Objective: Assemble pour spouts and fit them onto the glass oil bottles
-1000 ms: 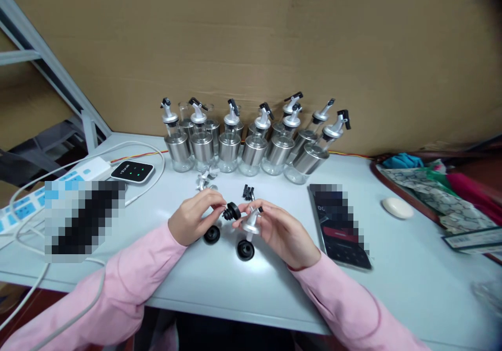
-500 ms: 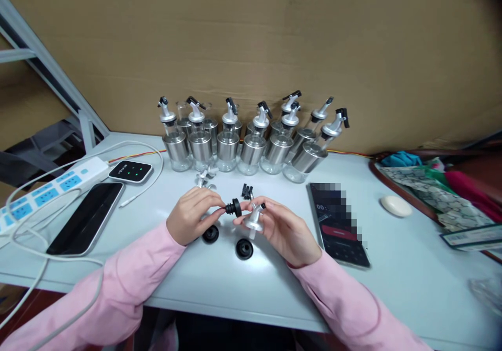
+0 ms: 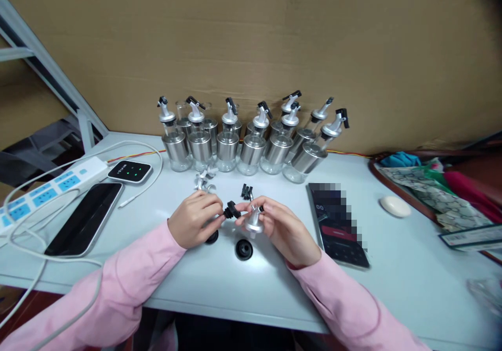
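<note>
Between its thumb and fingers, my left hand (image 3: 196,218) pinches a black ribbed stopper (image 3: 232,210), its wide rim turned toward the right. My right hand (image 3: 288,230) is closed on a silver pourer top (image 3: 254,223), whose spout points up and whose flared base faces down. The right fingertips come close to the stopper's rim; whether they touch it I cannot tell. Below the hands, a round black stopper (image 3: 243,249) lies on the table, and another stopper (image 3: 212,237) is partly hidden by my left hand. Small black levers (image 3: 247,191) and loose silver pourer tops (image 3: 204,179) lie just beyond.
Glass bottles with steel bands (image 3: 227,144) stand in rows at the back, several with pourers fitted. Left are a phone (image 3: 84,219), a Wi-Fi device (image 3: 130,171), a power strip (image 3: 43,196) and a white cable. On the right lie another phone (image 3: 337,230) and a white oval object (image 3: 395,206).
The stopper in my left hand has tilted and shifted slightly left. My left hand now covers more of the stopper beneath it. The right hand has barely moved with the pourer top.
</note>
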`<state>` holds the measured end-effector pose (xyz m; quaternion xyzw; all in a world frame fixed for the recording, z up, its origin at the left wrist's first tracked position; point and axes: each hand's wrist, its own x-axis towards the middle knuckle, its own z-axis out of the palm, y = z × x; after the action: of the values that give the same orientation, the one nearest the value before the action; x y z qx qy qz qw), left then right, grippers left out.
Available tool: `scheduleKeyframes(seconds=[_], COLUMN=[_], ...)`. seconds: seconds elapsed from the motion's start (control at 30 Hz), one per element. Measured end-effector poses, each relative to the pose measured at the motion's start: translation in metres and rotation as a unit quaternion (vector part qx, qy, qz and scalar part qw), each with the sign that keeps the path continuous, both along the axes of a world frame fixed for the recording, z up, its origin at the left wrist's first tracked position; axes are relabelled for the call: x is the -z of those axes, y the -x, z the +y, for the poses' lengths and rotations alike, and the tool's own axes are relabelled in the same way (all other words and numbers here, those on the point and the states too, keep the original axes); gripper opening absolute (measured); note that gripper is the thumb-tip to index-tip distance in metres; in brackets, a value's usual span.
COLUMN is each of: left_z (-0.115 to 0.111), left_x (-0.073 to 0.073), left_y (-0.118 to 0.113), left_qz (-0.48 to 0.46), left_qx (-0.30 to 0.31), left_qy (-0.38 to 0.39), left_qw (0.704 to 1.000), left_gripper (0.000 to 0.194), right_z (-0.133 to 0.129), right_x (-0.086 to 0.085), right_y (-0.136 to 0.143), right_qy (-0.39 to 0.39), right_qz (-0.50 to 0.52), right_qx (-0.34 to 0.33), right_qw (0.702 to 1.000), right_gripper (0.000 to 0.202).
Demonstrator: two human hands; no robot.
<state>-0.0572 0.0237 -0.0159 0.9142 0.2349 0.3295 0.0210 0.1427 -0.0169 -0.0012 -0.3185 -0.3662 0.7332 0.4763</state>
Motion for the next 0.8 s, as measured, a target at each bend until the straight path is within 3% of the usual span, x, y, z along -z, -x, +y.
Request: scheduleKeyframes(seconds=[0.23,0.43,0.67,0.8], left_z=[0.0003,-0.0001,-0.0002,0.0], left_x=[-0.0018,-0.0036,-0.0018,0.0006], left_y=[0.0017,0.0023,0.0023,0.0026], left_qz=[0.004,0.002,-0.004,-0.005], left_qx=[0.01,0.012,0.028,0.04], left_qy=[0.015,0.033,0.038,0.038], left_qw=[1.0,0.999,0.999,0.998], left_gripper=[0.018,0.017,0.018,0.018], right_z=[0.001,0.0044,0.0068,0.0052], right_x=[-0.0012,0.0062,0.0042,0.0008], right_y=[0.0004,-0.0014,-0.0002,0.0], right_qy=[-0.03,-0.087,-0.045,-0.031], right_qz=[-0.049,-0.117,-0.042,-0.027], right_qx=[0.018,0.11,0.188,0.176], right_qw=[0.998,0.983,0.98,0.984], right_gripper=[0.017,0.017,0.015,0.013])
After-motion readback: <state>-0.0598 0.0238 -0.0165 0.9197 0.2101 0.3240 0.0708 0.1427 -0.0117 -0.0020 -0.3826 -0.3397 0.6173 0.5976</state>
